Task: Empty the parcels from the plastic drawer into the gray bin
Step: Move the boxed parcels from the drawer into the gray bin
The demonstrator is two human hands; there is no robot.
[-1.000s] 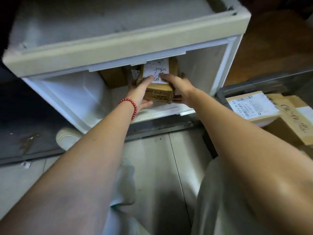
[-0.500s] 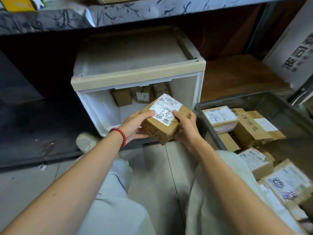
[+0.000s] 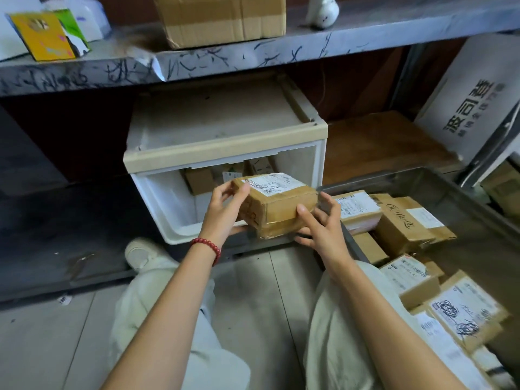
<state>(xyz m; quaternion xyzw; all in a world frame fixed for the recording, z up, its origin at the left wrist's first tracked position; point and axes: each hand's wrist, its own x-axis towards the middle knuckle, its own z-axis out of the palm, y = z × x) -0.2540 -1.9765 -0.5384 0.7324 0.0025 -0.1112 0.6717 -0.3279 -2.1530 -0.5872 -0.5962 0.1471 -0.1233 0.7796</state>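
A brown taped parcel (image 3: 277, 205) with a white scribbled label is held in the air in front of the open white plastic drawer (image 3: 168, 209). My left hand (image 3: 225, 212), with a red bead bracelet on the wrist, grips its left end. My right hand (image 3: 320, 223) supports its right end from below, fingers spread along the side. Deep inside the drawer sit a few more small parcels (image 3: 199, 180). The gray bin (image 3: 461, 190) stands to the right and holds several labelled parcels (image 3: 402, 223).
A gray scribbled shelf (image 3: 253, 57) overhangs the drawer, with a cardboard box (image 3: 222, 18) on it. My knees in pale trousers (image 3: 337, 333) and a white shoe (image 3: 140, 253) rest on the tiled floor. A white printed carton (image 3: 472, 99) leans at right.
Both hands pulled the parcel out of the drawer and drew it back toward me and a little right, level with the bin's near corner. The view has widened as my head moved back.
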